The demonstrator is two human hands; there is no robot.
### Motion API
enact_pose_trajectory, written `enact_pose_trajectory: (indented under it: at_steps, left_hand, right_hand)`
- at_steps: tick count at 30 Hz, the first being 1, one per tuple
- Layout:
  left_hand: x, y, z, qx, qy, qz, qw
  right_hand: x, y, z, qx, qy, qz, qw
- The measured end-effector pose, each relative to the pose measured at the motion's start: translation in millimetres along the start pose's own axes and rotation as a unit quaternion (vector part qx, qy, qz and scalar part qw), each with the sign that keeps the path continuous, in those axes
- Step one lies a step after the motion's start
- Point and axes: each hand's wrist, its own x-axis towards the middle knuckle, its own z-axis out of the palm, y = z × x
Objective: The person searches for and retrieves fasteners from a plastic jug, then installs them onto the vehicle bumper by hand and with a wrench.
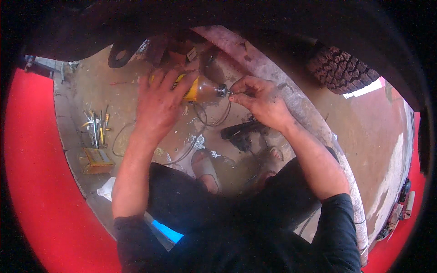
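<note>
In my left hand (159, 100) a clear bottle with a yellow label (207, 89) is held on its side. Its narrow dark-rimmed neck points right, toward my other hand. The fingers of my right hand (264, 102) are pinched together just off the bottle's mouth, where a small end shows between them. A thin dark hose (211, 123) loops below the bottle and rises to those fingertips. Whether its end touches the mouth is too small to tell.
Several hand tools (98, 127) lie at left beside a yellowish box (98, 159). A long pale curved beam (296, 98) passes close to my right arm. A knobbly tyre (341, 68) stands at the upper right. On the floor before my feet lies a black object (241, 132).
</note>
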Motion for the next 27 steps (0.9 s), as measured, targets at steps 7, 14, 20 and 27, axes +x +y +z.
enact_pose_trajectory:
  at_steps: [7,14,20,27]
  left_hand:
    - [0,-3,0,0.016,0.023,0.024,0.999]
    - [-1,-1,2,0.016,0.022,0.01,1.0]
    - [-4,-8,4,0.005,0.001,-0.004,1.0]
    - [-12,-26,14,-0.133,-0.054,-0.069,0.987]
  right_hand:
    - [2,5,5,-0.012,-0.029,0.022,0.999]
    - [7,17,10,0.057,-0.03,0.112,0.992]
    - [11,26,10,0.169,-0.043,0.107,0.979]
    - [13,23,12,0.192,-0.057,0.13,0.971]
